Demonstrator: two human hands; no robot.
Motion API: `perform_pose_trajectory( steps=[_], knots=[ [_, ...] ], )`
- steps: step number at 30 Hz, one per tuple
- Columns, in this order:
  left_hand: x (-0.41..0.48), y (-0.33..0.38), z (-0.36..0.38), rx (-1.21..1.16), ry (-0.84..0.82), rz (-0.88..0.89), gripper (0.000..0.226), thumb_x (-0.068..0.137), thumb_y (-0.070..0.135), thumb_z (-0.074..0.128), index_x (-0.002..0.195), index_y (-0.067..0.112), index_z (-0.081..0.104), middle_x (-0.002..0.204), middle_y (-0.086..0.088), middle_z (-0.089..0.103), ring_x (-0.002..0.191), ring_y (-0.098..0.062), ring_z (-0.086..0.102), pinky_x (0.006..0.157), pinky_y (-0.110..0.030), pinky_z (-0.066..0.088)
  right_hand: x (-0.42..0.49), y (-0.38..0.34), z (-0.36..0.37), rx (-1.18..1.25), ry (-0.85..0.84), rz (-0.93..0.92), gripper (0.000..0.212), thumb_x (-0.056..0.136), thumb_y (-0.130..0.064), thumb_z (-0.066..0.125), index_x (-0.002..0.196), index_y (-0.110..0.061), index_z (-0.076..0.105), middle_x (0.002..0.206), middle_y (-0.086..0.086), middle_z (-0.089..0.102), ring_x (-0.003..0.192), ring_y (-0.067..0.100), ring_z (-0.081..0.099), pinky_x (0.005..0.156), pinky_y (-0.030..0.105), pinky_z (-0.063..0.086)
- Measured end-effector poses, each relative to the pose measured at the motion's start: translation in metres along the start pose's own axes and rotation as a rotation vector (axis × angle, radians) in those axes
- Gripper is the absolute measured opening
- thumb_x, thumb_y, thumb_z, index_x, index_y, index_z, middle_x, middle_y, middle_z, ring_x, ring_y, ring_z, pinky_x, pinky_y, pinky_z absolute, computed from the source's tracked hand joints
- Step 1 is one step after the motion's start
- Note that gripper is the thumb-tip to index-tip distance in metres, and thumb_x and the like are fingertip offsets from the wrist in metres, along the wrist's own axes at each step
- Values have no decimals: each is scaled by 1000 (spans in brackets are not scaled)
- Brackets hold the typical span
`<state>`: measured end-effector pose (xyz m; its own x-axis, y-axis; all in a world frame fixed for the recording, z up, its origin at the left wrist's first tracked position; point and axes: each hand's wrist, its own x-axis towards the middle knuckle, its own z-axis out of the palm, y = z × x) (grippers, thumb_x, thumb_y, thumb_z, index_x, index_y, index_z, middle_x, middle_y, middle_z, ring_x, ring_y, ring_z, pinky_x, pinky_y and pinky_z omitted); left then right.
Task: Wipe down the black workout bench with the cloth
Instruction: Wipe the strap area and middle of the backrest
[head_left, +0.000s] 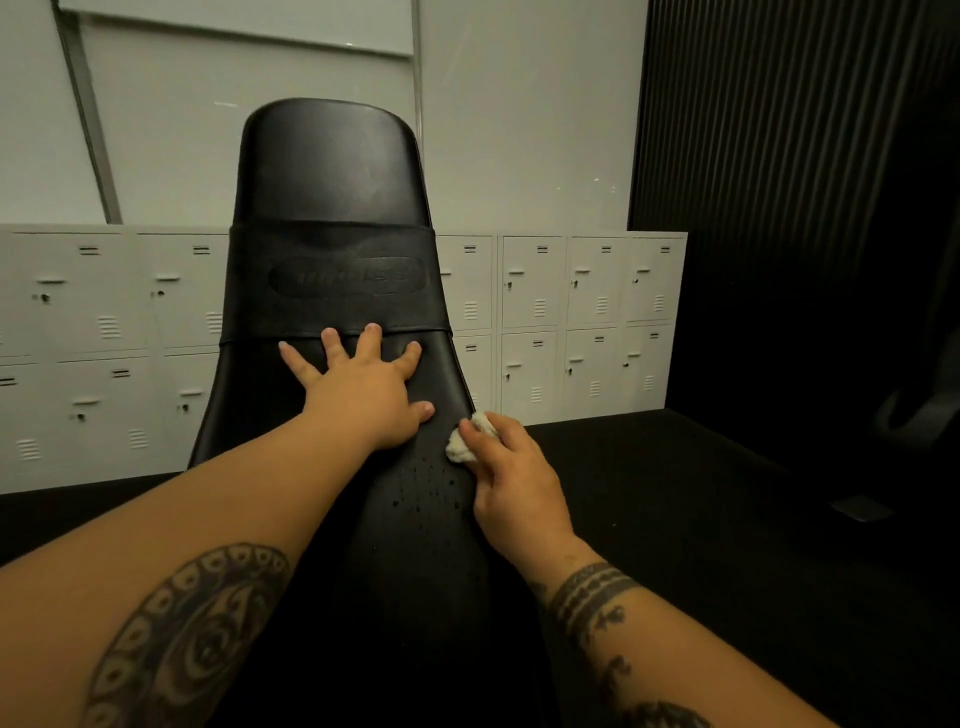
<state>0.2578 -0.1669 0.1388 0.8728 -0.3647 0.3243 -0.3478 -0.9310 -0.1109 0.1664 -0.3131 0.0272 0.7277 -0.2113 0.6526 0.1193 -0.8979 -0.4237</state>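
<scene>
The black workout bench (332, 218) rises away from the camera, its padded back tilted up and its near end lost in shadow between the two forearms, so where the pad ends down there cannot be made out. The left hand (363, 395) lies flat on the pad, its fingers (332, 345) spread wide with the tips just short of a raised band that crosses the bench; the band carries an embossed oval logo too dim to read. The right hand (511, 475) sits at the pad's right edge, just beyond the left thumb, with its fingers (475, 434) curled and pinching a small white cloth (467, 441) bunched into a wad. Only part of the cloth shows, the rest being buried in the grip, and it seems to touch the pad's edge, though the contact itself is hidden by the hand. Just below the pinching fingers, small droplets (423, 483) speckle the black surface and fade into darkness nearer the camera. Both forearms bear tattoos that are cut off by the bottom of the frame. Beyond the spread fingers, behind the bench, stand rows of pale lockers (582, 322), partly blocked by the backrest. To the right of the cloth hand the floor and a ribbed dark wall (779, 130) are nearly black, with a vague shape at the far right that cannot be identified.
</scene>
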Motion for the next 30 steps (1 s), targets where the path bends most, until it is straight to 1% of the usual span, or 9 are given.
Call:
perform_pose_trajectory(
  steps=[3, 6, 9, 11, 14, 16, 23, 27, 30],
  knots=[
    [-5, 11, -18, 9, -24, 7, 67, 98, 60, 44, 158, 45, 19, 170, -6, 1, 154, -40, -14, 103, -84, -13, -17, 16, -9, 60, -153, 240, 43, 99, -23, 52, 140, -38, 49, 126, -11, 52, 106, 9, 56, 97, 32, 50],
    [-20, 24, -12, -42, -79, 143, 63, 100, 53, 46, 157, 47, 21, 171, -2, 1, 155, -35, -9, 110, -80, -5, -50, 35, -10, 159, -424, 532, 30, 96, -22, 55, 120, -40, 61, 112, -14, 62, 97, 2, 61, 93, 30, 53],
    [-26, 21, 5, -6, -111, 191, 74, 98, 53, 54, 158, 50, 10, 170, 0, -13, 156, -33, -9, 114, -78, 4, -51, 35, -20, 437, -252, 714, 25, 100, -25, 49, 118, -37, 63, 104, -11, 65, 90, 4, 65, 73, 24, 54],
    [-24, 18, 8, 38, -79, 206, 78, 97, 53, 56, 158, 50, 8, 170, -2, -12, 156, -34, -6, 115, -76, 4, -26, 27, -21, 485, -91, 619, 24, 101, -27, 50, 120, -35, 63, 105, -11, 62, 91, 4, 63, 67, 16, 46],
    [-24, 19, 10, 33, -41, 215, 79, 96, 53, 58, 159, 48, 10, 170, -4, -9, 156, -36, -4, 118, -71, 3, 21, 4, -15, 442, 25, 371, 31, 100, -26, 54, 130, -27, 61, 117, -7, 52, 99, 1, 52, 79, 9, 39],
    [-24, 18, 13, 25, -13, 224, 79, 95, 54, 59, 158, 49, 12, 171, -3, -7, 156, -35, -3, 119, -69, 3, 40, -4, -8, 355, 42, 287, 33, 100, -21, 54, 132, -25, 62, 119, -6, 53, 101, 2, 51, 92, 14, 41],
    [-24, 16, 20, 5, 23, 225, 80, 96, 53, 58, 159, 48, 10, 170, -4, -8, 156, -35, -4, 120, -68, 4, -35, 18, -13, 330, -31, 234, 34, 97, -16, 58, 126, -33, 63, 113, -21, 55, 106, -4, 54, 96, 19, 46],
    [-25, 17, 22, 20, 36, 231, 79, 96, 54, 58, 159, 47, 12, 170, -5, -6, 156, -35, -2, 119, -69, 6, -23, 16, -12, 346, 71, 219, 29, 94, -12, 62, 116, -27, 72, 109, -13, 60, 99, -4, 56, 89, 9, 40],
    [-25, 16, 24, 18, 36, 224, 78, 96, 54, 58, 158, 48, 12, 170, -5, -5, 156, -34, -3, 118, -71, 5, -11, 5, -4, 274, 107, 197, 37, 91, -4, 60, 117, -27, 72, 114, -12, 57, 102, -3, 50, 89, -1, 31]
  ],
)
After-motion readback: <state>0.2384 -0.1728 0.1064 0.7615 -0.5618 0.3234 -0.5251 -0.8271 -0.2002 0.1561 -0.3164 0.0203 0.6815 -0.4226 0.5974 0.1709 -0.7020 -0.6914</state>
